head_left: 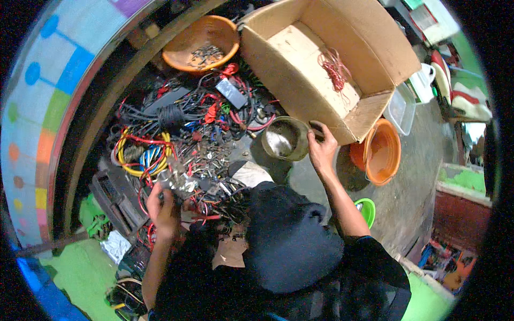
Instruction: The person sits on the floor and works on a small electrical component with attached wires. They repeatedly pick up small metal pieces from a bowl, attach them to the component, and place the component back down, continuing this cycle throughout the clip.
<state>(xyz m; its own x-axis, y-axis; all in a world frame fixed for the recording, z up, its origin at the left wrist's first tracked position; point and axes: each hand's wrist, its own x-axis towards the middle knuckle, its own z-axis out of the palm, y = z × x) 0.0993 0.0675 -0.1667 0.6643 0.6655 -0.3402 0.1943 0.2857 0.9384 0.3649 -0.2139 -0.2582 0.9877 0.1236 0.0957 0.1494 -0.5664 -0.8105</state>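
My right hand (pixel 321 147) grips the rim of a round, dull olive-grey container (pixel 281 139) just below the big cardboard box. My left hand (pixel 165 211) is raised at the left over a heap of cables and small parts (pixel 206 160), with its fingers round a shiny, silvery thing (pixel 179 179) that is too blurred to name. A coil of yellow, red and blue cables (pixel 128 158) lies just above that hand, and a dark plastic piece (pixel 112 203) is to its left.
An open cardboard box (pixel 375 53) holds red wire. An orange basin (pixel 176 51) with small parts sits at the back left. At the right are an orange bucket (pixel 391 155), a clear tub (pixel 399 115) and a green bowl (pixel 367 211). A colourful painted ledge (pixel 27 107) curves along the left.
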